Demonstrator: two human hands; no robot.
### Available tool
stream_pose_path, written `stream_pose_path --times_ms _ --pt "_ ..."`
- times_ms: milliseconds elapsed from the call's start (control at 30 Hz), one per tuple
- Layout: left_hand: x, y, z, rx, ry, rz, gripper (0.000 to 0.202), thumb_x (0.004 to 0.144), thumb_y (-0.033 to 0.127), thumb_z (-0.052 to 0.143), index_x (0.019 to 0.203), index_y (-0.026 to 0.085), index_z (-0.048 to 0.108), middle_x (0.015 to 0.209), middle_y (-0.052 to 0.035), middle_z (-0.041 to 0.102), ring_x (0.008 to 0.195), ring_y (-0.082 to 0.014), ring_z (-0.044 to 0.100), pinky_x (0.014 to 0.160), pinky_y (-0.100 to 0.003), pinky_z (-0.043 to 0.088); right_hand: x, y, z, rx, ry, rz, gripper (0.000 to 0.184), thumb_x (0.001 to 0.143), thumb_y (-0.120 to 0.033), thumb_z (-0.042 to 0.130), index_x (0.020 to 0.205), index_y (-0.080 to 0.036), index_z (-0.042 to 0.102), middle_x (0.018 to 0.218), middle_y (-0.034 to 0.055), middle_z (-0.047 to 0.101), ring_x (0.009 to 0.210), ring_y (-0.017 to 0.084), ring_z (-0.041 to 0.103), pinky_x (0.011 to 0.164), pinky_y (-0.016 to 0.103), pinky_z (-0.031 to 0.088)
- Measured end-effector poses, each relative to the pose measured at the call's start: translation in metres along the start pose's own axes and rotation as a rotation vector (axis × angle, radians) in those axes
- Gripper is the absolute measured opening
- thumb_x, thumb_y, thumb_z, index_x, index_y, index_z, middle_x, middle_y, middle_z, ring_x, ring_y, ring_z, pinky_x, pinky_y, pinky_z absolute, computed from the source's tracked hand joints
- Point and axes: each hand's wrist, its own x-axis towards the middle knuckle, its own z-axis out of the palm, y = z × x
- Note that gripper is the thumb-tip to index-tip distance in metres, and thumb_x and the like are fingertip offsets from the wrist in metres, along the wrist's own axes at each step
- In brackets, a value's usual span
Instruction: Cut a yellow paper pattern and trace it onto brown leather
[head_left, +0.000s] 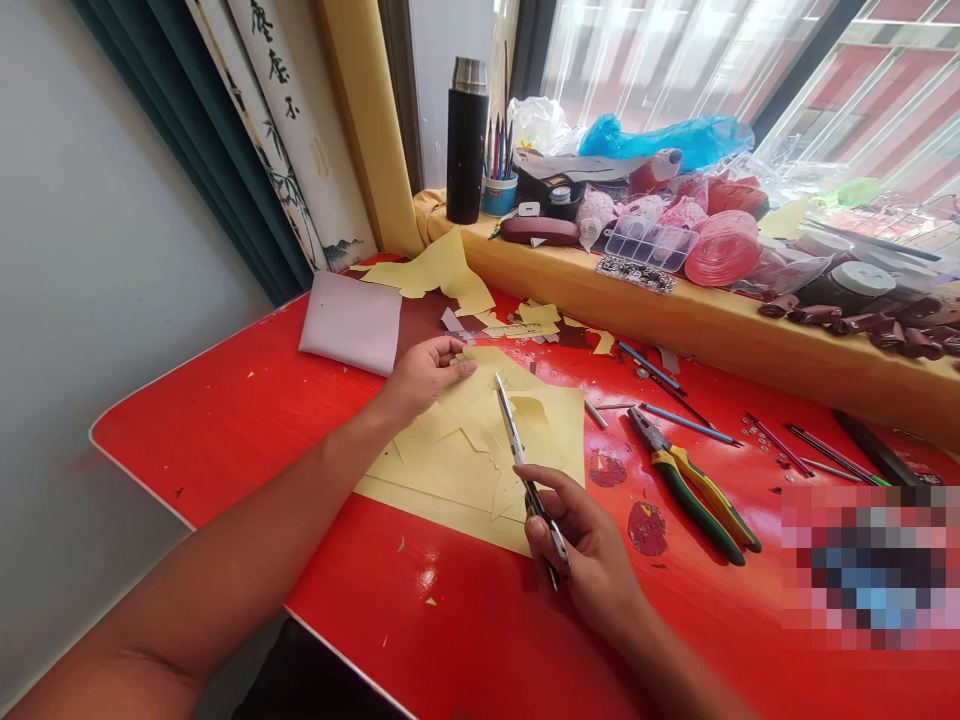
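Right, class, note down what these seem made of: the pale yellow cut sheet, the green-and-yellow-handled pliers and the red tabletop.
The pale yellow cut sheet looks like thin paper or card, matt, with crisp cut edges. The green-and-yellow-handled pliers have grey steel-looking jaws and glossy plastic grips. The red tabletop looks like glossy painted board, chipped in spots.

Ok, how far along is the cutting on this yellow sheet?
Partway, it seems. Done: yellow offcuts lie by the ledge, and the yellow sheet already shows cut flaps. In hand: the right hand holds a craft knife on the sheet while the left hand presses it flat. Left: the sheet's lower band looks uncut.
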Motion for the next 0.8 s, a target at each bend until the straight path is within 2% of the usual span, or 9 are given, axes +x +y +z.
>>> stream_pose_path --times_ms 667,800 --pt "-0.0001 -0.0011 -0.002 -0.069 -0.026 -0.018 0.05 0.062 0.047 0.1 0.092 0.018 0.072 0.088 -0.0025 0.077 0.075 -0.0154 0.07 0.071 -0.029 0.057 -0.0016 -0.0013 -0.0007 -0.004 -0.001 -0.008 0.051 0.099 -0.059 0.071 0.138 -0.027 0.066 0.07 -0.0092 0.042 0.043 0.008 0.045 0.039 0.021 0.047" --pt "0.001 -0.0032 -0.0036 -0.05 0.002 -0.007 0.052 0.063 0.048 0.1 0.094 0.018 0.071 0.085 -0.0012 0.075 0.073 -0.0141 0.068 0.07 -0.028 0.056 -0.0011 -0.001 -0.0008 -0.013 -0.004 -0.012 0.051 0.099 -0.059 0.072 0.138 -0.026 0.067 0.069 -0.0089 0.041 0.043 0.008 0.044 0.039 0.021 0.046"
